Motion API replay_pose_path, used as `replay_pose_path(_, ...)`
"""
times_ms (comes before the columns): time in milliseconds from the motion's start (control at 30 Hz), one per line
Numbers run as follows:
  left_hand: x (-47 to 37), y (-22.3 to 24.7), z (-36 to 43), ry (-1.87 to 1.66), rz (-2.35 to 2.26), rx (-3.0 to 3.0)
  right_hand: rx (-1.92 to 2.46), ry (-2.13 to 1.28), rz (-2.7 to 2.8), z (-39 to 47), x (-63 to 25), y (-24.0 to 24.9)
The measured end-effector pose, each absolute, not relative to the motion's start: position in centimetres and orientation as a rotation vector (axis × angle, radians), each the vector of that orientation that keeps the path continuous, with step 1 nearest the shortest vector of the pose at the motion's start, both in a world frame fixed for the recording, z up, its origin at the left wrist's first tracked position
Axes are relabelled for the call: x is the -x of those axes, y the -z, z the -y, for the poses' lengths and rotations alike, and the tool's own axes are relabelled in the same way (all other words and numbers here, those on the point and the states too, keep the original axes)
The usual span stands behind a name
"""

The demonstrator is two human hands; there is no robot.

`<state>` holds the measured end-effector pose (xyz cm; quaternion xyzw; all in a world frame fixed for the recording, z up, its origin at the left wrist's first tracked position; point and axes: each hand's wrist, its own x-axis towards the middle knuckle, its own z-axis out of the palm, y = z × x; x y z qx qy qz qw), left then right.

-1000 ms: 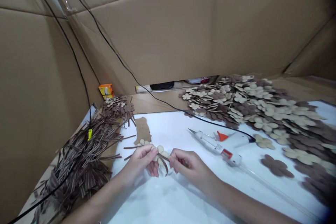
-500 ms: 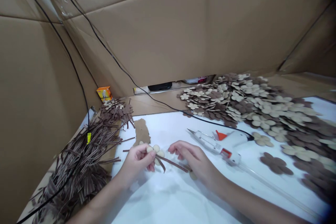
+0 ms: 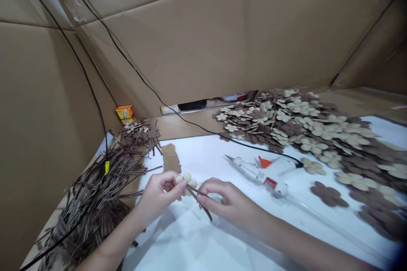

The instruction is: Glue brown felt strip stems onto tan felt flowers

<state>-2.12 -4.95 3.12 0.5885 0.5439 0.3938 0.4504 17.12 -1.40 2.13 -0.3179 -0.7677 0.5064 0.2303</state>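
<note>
Between its thumb and fingers, my left hand (image 3: 163, 192) pinches a small cream felt flower (image 3: 187, 177). Thin brown felt strips (image 3: 203, 207) run from the flower down and to the right. My right hand (image 3: 219, 197) is closed on one of these strips close to the flower, thumb against fingers. Where the strips meet the flower is partly covered by my left thumb. Both hands are above the white board (image 3: 193, 148). A white hot glue gun (image 3: 254, 171) lies on the board to the right of my right hand.
Brown felt strips (image 3: 85, 203) are heaped at the left. Cream and brown felt flowers (image 3: 299, 123) are piled at the back right. A torn cardboard piece (image 3: 171, 159) lies on the board. An orange box (image 3: 125, 114) stands by the cardboard wall (image 3: 190, 42). A black cable (image 3: 152, 89) reaches the glue gun.
My right hand has moved left and slightly down and now grips a strip. The strips have shifted in direction. My left hand still holds the flower.
</note>
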Motion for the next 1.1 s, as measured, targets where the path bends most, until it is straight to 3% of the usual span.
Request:
replay_pose_path(367,3.4,-2.9,3.2,-1.15,-1.475,-1.206,0.807,-1.571,1.866,0.2,-18.3,-3.0)
replay_pose_path(633,5.6,-4.7,3.0,-0.884,-1.409,-1.395,0.649,-2.324,0.989,-1.3,-19.0,-5.2)
replay_pose_path(867,6.5,-5.6,3.5,-0.67,-1.346,-1.437,0.678,-2.327,0.921,-1.2,-19.0,-5.2)
replay_pose_path(1100,7.8,-6.2,3.4,-0.695,-1.354,-1.341,0.634,-2.327,0.89,-1.0,-19.4,-4.6)
